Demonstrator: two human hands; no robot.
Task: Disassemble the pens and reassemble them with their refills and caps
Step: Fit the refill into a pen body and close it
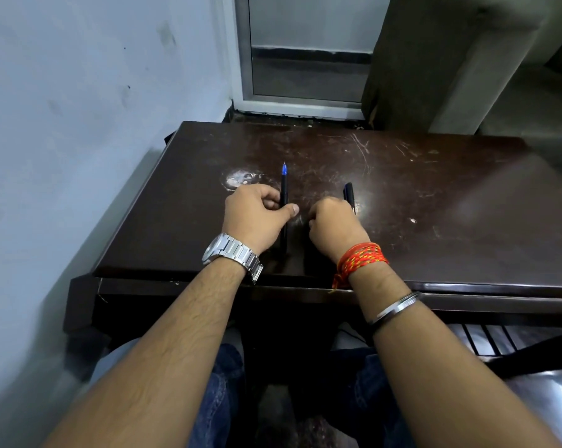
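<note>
A black pen (284,192) with a blue tip and no cap lies on the dark wooden table (434,195), pointing away from me. My left hand (257,215) is closed around its middle, thumb over the barrel. A second black piece, a capped pen or a cap (349,193), sits just right of centre. My right hand (333,223) is curled beside it with the fingers folded under; I cannot tell whether they hold that piece. The lower part of each pen is hidden by my hands.
The table's left edge (134,205) runs close to a pale wall (79,108). A glass door frame (305,101) stands behind the far edge. White scuff marks (239,179) lie just beyond my left hand. My knees are under the front edge (467,291).
</note>
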